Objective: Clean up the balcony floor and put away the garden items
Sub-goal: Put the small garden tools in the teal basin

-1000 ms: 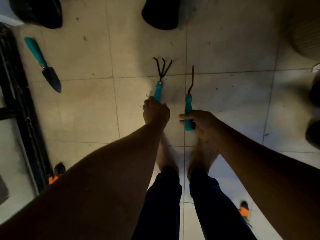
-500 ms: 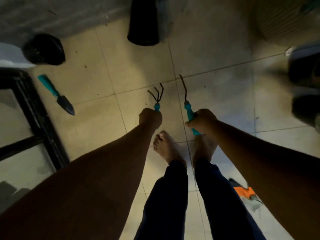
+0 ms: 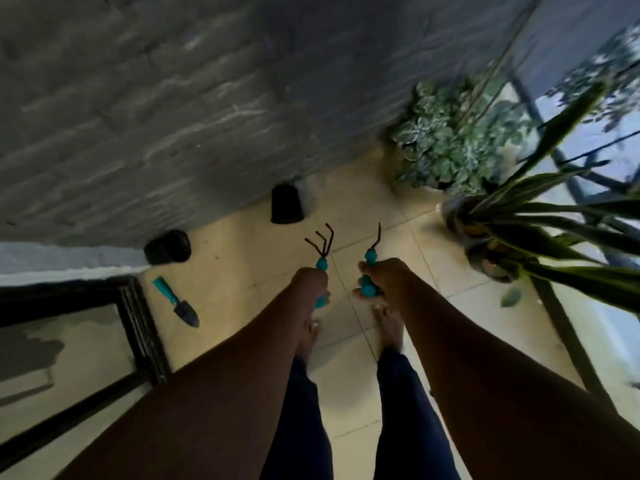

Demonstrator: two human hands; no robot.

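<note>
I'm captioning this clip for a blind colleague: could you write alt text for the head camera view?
A person's left hand grips a teal-handled three-pronged hand rake and the right hand a teal-handled single-prong weeder, above a beige tiled floor. A teal-handled trowel lies on the tiles at left.

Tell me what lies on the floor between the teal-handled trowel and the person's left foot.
Nothing: the head view shows only bare beige tile between the teal-handled trowel and the left foot.

The hand rake (image 3: 322,247), weeder (image 3: 371,255) and trowel (image 3: 175,301) all have teal handles with dark metal heads. Two pots (image 3: 286,204) are black; floor tiles (image 3: 374,206) are cream; the wall (image 3: 173,98) is streaked grey; the bushy plant's leaves (image 3: 446,140) are green-and-white variegated.
</note>
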